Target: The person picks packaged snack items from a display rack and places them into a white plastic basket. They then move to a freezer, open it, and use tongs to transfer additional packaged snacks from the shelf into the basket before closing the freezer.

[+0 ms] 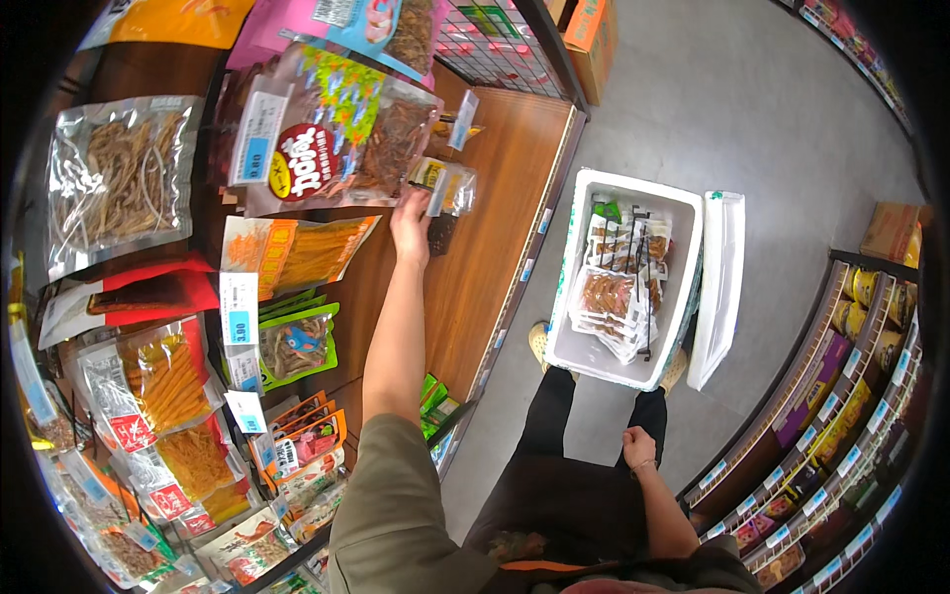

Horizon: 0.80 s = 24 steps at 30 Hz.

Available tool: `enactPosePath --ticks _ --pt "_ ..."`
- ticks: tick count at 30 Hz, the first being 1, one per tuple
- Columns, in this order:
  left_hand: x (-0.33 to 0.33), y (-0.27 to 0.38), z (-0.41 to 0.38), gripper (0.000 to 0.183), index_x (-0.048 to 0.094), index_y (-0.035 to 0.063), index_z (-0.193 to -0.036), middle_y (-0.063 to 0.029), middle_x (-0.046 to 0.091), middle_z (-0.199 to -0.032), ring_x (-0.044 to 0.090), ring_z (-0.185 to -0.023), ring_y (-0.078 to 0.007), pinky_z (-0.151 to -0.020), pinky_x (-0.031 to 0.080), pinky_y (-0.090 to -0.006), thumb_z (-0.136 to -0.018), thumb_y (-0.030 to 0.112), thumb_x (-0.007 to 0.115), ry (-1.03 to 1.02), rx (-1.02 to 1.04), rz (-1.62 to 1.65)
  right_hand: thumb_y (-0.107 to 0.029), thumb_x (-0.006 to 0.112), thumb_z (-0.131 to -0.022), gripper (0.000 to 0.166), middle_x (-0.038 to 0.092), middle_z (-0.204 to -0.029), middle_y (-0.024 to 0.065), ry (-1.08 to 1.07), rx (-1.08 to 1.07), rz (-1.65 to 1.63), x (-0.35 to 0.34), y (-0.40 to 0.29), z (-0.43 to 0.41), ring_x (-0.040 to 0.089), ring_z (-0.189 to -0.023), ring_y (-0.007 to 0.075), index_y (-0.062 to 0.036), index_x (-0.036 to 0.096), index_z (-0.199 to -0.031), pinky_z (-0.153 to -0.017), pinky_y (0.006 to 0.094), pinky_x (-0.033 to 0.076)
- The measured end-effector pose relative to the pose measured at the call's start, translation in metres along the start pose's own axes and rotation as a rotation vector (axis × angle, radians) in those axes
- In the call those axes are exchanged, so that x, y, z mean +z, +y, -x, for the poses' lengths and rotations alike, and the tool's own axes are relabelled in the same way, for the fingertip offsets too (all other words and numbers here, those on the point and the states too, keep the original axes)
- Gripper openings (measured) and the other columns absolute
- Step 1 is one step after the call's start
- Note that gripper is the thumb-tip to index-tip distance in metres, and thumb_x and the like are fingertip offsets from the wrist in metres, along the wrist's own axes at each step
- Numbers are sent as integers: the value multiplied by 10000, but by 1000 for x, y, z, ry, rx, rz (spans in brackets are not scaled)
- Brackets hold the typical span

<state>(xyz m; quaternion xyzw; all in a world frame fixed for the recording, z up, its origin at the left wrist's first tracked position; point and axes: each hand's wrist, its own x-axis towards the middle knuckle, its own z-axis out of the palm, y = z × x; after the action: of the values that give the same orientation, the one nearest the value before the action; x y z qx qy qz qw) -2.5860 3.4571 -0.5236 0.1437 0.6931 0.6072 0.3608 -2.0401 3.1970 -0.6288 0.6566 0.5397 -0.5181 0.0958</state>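
My left hand (412, 223) reaches into the snack shelf at a small clear-and-yellow packet (462, 191) hanging behind a price tag (439, 193). Its fingertips are partly hidden by the packets and the tag, so a firm grip cannot be made out. Just above the hand hangs a large snack pouch (397, 145) with dried brown pieces. My right hand (638, 448) is curled by my right thigh, with nothing visible in it. On the floor before me, a white foam box (571, 245) holds several clear snack packs (605, 293) and black metal hooks (644, 297).
The foam box's lid (720, 289) leans on its right side. Snack pouches (122, 178) hang along the left rack, above a wooden shelf board (490, 260). A cardboard box (594, 52) stands beyond the rack's end. Stocked shelves (809, 393) curve along the right.
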Motion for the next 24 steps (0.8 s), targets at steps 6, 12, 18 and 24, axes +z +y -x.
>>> enactPosePath --ticks 6,12,18,24 --pt "19 -11 -36 346 544 26 -1095 -42 596 -1019 549 -950 -158 -835 438 -305 -843 246 632 58 87 206 -233 582 -808 190 654 -805 140 -17 -47 8 9 -26 12 639 -782 295 -59 630 -866 -709 374 498" --pt "34 -10 -25 306 514 91 -1118 -23 539 -1123 493 -1045 -192 -895 429 -389 -837 150 620 81 23 564 -247 580 -808 204 659 -829 139 -37 19 91 5 -31 23 638 -812 294 -66 640 -879 -733 374 496" --pt "17 0 -28 172 495 121 -1035 -22 532 -1046 505 -968 -207 -875 449 -429 -875 157 546 41 -192 800 -245 577 -805 203 659 -854 144 -69 48 119 4 -45 25 633 -838 301 -72 646 -886 -757 382 493" --pt "17 -8 -58 216 466 112 -860 4 458 -774 469 -736 -153 -810 442 -368 -939 310 429 191 -155 706 -260 577 -804 216 656 -829 147 -60 -41 137 7 -53 16 634 -823 306 -71 643 -885 -754 390 492"
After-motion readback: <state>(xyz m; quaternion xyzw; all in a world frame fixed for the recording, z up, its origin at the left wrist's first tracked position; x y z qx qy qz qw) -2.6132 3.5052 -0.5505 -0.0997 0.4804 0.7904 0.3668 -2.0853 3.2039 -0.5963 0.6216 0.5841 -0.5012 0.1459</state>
